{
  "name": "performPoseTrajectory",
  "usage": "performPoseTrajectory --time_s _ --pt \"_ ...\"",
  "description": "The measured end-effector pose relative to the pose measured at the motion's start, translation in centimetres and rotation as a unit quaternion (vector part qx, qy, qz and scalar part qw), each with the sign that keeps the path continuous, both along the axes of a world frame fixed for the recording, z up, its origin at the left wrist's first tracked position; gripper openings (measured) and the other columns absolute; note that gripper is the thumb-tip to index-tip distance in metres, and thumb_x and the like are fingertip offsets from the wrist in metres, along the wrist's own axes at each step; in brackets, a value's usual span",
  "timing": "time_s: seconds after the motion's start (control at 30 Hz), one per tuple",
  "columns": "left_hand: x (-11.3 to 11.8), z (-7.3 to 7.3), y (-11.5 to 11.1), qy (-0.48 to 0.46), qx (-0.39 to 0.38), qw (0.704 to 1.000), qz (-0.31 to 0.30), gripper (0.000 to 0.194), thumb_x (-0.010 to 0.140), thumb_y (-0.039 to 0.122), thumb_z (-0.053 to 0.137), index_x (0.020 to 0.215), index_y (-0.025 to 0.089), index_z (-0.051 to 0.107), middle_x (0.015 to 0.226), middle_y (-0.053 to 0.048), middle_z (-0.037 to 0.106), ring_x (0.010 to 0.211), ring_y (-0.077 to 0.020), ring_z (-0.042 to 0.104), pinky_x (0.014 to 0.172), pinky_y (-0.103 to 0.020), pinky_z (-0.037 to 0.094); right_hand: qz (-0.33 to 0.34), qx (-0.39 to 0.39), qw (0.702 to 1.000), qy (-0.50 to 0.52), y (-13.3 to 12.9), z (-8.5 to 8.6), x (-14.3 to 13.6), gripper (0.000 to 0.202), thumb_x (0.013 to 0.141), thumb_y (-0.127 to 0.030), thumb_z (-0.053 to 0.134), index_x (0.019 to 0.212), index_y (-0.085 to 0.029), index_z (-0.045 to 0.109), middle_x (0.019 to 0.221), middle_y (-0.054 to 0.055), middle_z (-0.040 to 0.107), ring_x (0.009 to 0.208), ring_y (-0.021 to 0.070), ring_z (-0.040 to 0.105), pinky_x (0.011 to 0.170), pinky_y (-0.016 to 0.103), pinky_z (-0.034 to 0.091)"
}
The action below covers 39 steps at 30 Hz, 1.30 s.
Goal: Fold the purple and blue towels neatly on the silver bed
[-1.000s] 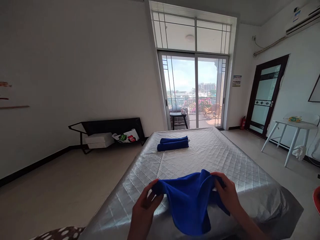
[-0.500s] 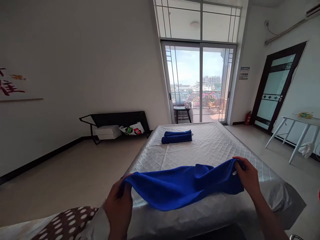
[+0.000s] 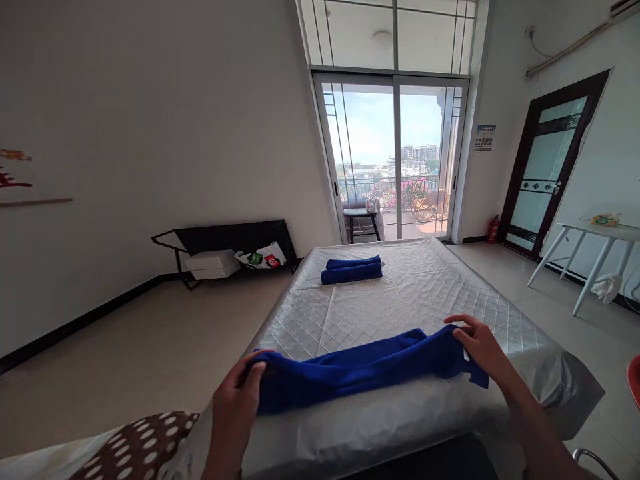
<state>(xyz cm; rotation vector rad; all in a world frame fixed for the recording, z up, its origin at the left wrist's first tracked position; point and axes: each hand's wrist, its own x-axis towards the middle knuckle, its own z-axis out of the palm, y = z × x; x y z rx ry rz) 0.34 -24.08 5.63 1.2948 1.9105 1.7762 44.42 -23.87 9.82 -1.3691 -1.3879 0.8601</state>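
Observation:
A blue cloth (image 3: 350, 370) stretches between my two hands over the near edge of the bed, its upper edge folded over. My left hand (image 3: 239, 393) pinches its left end between thumb and fingers. The right end is gripped by my right hand (image 3: 477, 347), near a small white tag. Farther up the bed lie two rolled blue cloths (image 3: 351, 271), side by side and touching.
The bed (image 3: 400, 303) has a silvery quilted cover. A black rack (image 3: 230, 237) with white boxes stands by the left wall, a white table (image 3: 607, 230) at the right. Brown dotted fabric (image 3: 145, 440) lies at lower left, and part of a red object (image 3: 634, 380) shows at the right edge.
The cloth between my hands has gone from a loose, sagging spread to a narrower, folded strip. My right hand has moved slightly left. The camera view has shifted a little.

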Motion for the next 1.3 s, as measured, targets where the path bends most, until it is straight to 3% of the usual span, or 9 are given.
performPoseTrajectory --time_s 0.23,0.4,0.53,0.63,0.77,0.87,1.0,1.13,1.3 --pt "11.2 -0.8 -0.9 -0.05 -0.052 0.964 -0.256 0.044 0.075 0.055 0.064 0.1 0.022 0.077 0.105 -0.007 0.072 0.098 -0.0264 0.068 0.085 -0.035 0.055 0.174 -0.09 0.961 0.193 -1.7 -1.0 -4.7 0.042 0.079 -0.05 0.068 0.114 -0.027 0.065 0.062 -0.008 0.051 0.051 0.0102 0.048 0.049 0.021 0.045" --pt "16.2 -1.4 -4.0 -0.048 -0.069 0.903 -0.422 0.046 0.081 0.052 0.067 0.117 0.025 0.072 0.129 -0.01 0.065 0.121 -0.0288 0.06 0.101 -0.037 0.05 0.228 -0.041 0.959 0.165 -3.2 -3.3 -8.0 0.032 0.083 -0.051 0.07 0.104 -0.027 0.072 0.07 -0.005 0.056 0.062 0.0111 0.054 0.059 0.023 0.052" --pt "16.4 -1.8 -4.5 -0.037 -0.07 0.9 -0.428 0.058 0.07 0.043 0.08 0.122 0.025 0.063 0.126 -0.01 0.066 0.115 -0.0276 0.062 0.098 -0.038 0.052 0.221 0.017 0.967 0.123 -4.0 -4.5 -9.2 0.037 0.088 -0.057 0.063 0.109 -0.027 0.071 0.074 -0.003 0.061 0.069 0.0136 0.06 0.067 0.027 0.056" --pt "16.2 -2.3 -4.1 -0.059 -0.09 0.908 -0.405 0.042 0.074 0.04 0.075 0.112 0.025 0.062 0.113 -0.007 0.068 0.1 -0.0229 0.067 0.085 -0.034 0.057 0.234 0.017 0.967 0.1 -4.1 -4.0 -8.8 0.041 0.091 -0.059 0.058 0.115 -0.027 0.069 0.07 -0.004 0.062 0.067 0.0146 0.063 0.067 0.029 0.058" --pt "16.5 -3.2 -3.9 -0.05 -0.083 0.914 -0.394 0.031 0.077 0.036 0.069 0.106 0.027 0.063 0.112 -0.005 0.069 0.107 -0.0236 0.066 0.094 -0.037 0.054 0.174 0.067 0.982 -0.027 -3.3 -2.8 -7.5 0.036 0.097 -0.053 0.05 0.108 -0.026 0.072 0.065 -0.002 0.063 0.06 0.0158 0.063 0.062 0.029 0.056" --pt "16.7 -3.5 -4.5 -0.014 -0.089 0.902 -0.421 0.03 0.079 0.028 0.064 0.109 0.027 0.064 0.115 -0.006 0.07 0.108 -0.023 0.067 0.098 -0.037 0.053 0.123 0.149 0.975 -0.108 -2.8 -2.5 -6.9 0.029 0.097 -0.042 0.052 0.111 -0.028 0.072 0.096 0.005 0.071 0.08 0.0187 0.068 0.074 0.032 0.058" --pt "16.2 -2.6 -5.4 0.072 -0.117 0.865 -0.483 0.037 0.081 0.018 0.056 0.115 0.029 0.065 0.122 -0.006 0.07 0.111 -0.0214 0.066 0.1 -0.033 0.051 0.242 0.18 0.942 -0.147 -2.6 -2.5 -6.6 0.035 0.096 -0.026 0.049 0.125 -0.032 0.067 0.126 0.006 0.067 0.115 0.0214 0.063 0.096 0.037 0.053" --pt "15.1 -0.9 -5.8 0.113 -0.118 0.85 -0.501 0.04 0.08 0.015 0.054 0.115 0.03 0.067 0.119 -0.004 0.073 0.109 -0.0205 0.068 0.097 -0.028 0.051 0.302 0.139 0.923 -0.193 -2.8 -2.1 -6.2 0.029 0.096 -0.024 0.048 0.107 -0.031 0.074 0.098 0.003 0.072 0.093 0.0188 0.068 0.084 0.033 0.055" --pt "14.0 1.0 -5.2 0.103 -0.092 0.864 -0.484 0.037 0.082 0.022 0.058 0.116 0.032 0.07 0.119 -0.003 0.075 0.108 -0.0219 0.07 0.097 -0.031 0.053 0.27 0.162 0.938 -0.143 -2.7 -1.5 -5.6 0.019 0.088 -0.021 0.054 0.094 -0.027 0.071 0.103 0.003 0.071 0.08 0.0159 0.065 0.069 0.028 0.053"
